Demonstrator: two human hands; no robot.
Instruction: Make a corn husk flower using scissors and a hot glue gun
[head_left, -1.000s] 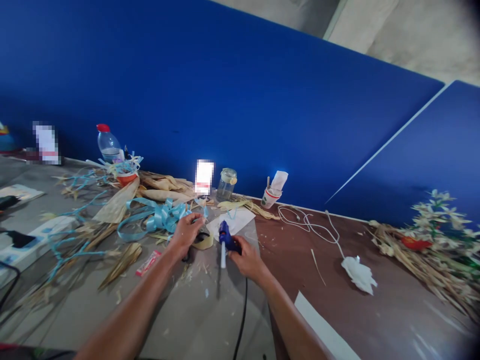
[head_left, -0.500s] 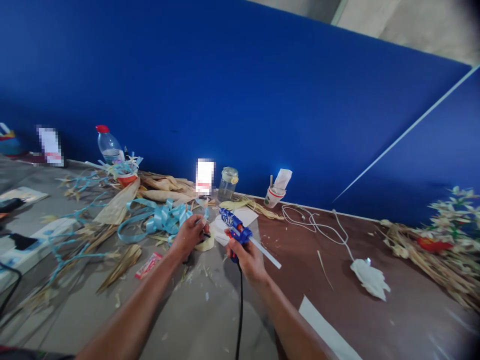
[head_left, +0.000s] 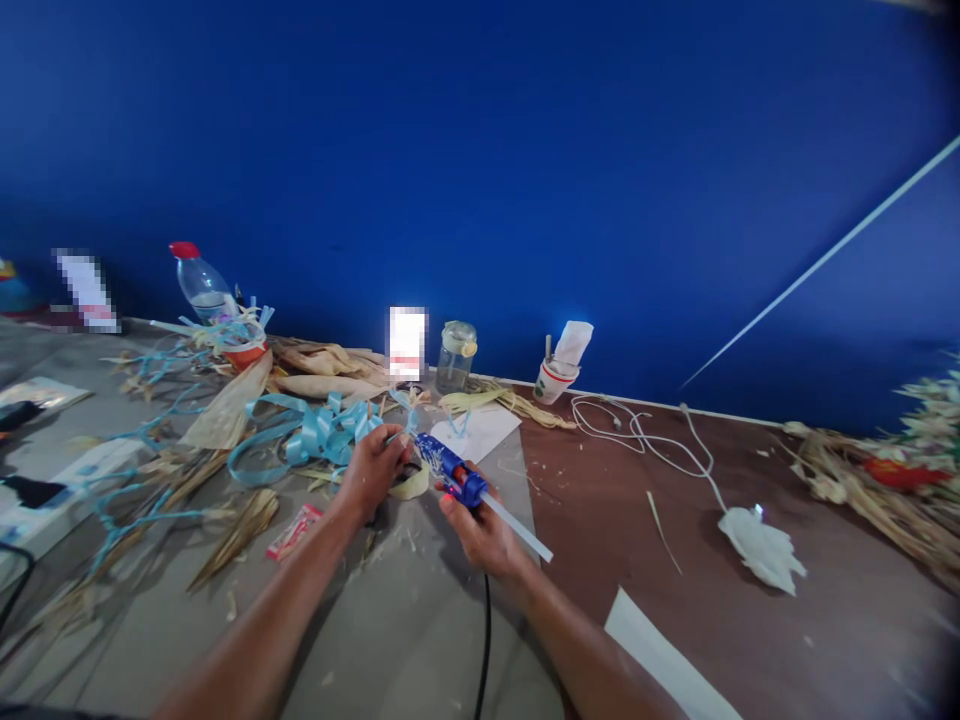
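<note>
1. The right hand [head_left: 480, 535] is closed around the handle of a blue hot glue gun [head_left: 450, 470], held above the near middle of the table [head_left: 420, 640].
2. The glue gun points far and left, its nozzle close to the left fingertips; a translucent glue stick [head_left: 517, 525] juts from its back end, toward the near right, and a black cord [head_left: 486, 640] runs down from below the hand.
3. The left hand [head_left: 375, 465] has its fingers curled and its thumb and fingertips drawn together near the nozzle; they are too blurred and small there for me to tell what, if anything, they grip.
4. Just left of that hand lies a looped heap of light-blue ribbon [head_left: 322, 435]; a pale curled strip [head_left: 411, 482] is just to its right.
5. White paper [head_left: 484, 430] lies beyond the glue gun, with a lidded clear jar [head_left: 455, 357] farther back.
6. To the left are dried husks [head_left: 330, 360], a red-capped bottle [head_left: 201, 285], a red-and-white packet [head_left: 294, 532] and a white power strip [head_left: 90, 480].
7. To the right are a paper cup [head_left: 556, 382], a white cable [head_left: 637, 430] and a crumpled white tissue [head_left: 761, 550].
</note>
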